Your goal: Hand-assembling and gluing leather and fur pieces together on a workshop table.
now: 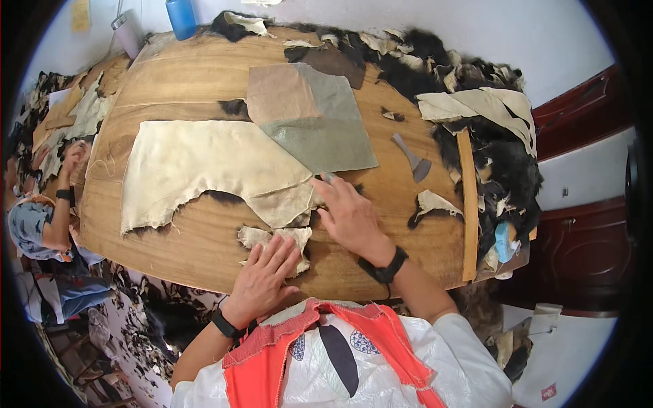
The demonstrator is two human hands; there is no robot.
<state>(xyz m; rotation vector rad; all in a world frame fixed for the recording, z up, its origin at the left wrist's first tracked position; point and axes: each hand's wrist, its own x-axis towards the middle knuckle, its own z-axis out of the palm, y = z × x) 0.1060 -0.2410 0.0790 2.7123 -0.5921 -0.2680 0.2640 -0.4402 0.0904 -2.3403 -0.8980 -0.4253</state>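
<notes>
My left hand (266, 280) lies flat with fingers stretched out, pressing on a small pale scrap of hide (298, 239) at the table's near edge. My right hand (350, 219) is beside the right end of a large cream hide (211, 156), which lies skin side up with dark fur at its ragged lower edge. Its fingers are curled together, and a small grey thing shows at the fingertips; I cannot make out what it is. Just beyond lies a green-grey sheet (326, 136), partly covered by a brownish patch (280, 95).
On the right of the wooden table (183, 78) lie a fan-shaped metal blade (415, 160), a wooden strip (466, 204) and dark fur pieces (507, 180). More fur scraps (422, 51) line the back. A blue container (181, 19) stands far left. Another person's hand (73, 155) is at left.
</notes>
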